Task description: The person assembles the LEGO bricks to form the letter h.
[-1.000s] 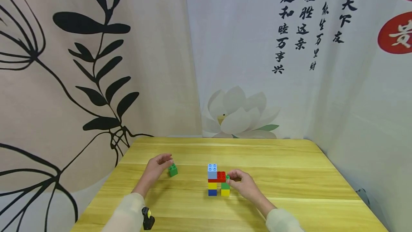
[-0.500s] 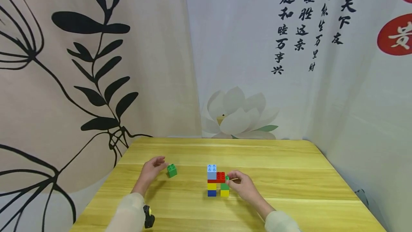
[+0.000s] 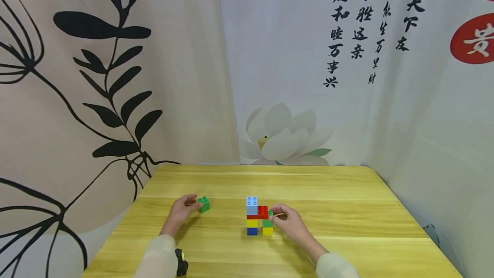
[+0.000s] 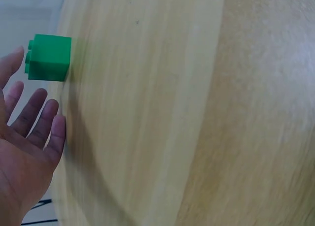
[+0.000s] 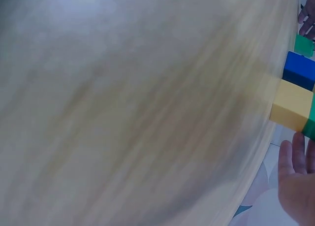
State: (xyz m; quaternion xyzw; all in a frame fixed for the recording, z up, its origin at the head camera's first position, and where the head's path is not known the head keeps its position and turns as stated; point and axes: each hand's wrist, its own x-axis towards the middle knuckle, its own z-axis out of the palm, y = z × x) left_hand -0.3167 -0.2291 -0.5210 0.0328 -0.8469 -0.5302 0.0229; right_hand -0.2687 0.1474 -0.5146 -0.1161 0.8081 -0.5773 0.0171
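My left hand (image 3: pixel 181 213) is at the left side of a loose green brick (image 3: pixel 204 205), fingers loosely bent and apart. The left wrist view shows this green brick (image 4: pixel 49 57) beside the hand (image 4: pixel 29 147), with no fingers wrapped round it. Mid-table stands a built brick structure: a light blue brick (image 3: pixel 252 206) and a red brick (image 3: pixel 263 212) on two legs, one yellow over blue (image 3: pixel 252 231), the other green over yellow (image 3: pixel 267 231). With thumb and fingers my right hand (image 3: pixel 290 223) pinches a small green brick (image 3: pixel 270 213) at the structure's right side.
All stands on a wood-grain table (image 3: pixel 328 192) with rounded far corners. Behind it hang printed curtains (image 3: pixel 193 76) with black leaf patterns and writing. A black device (image 3: pixel 181 263) is strapped at the left wrist.
My left hand drew back from the loose green brick, then came close to its left side again. The right hand stays at the structure. The head view has shifted slightly.
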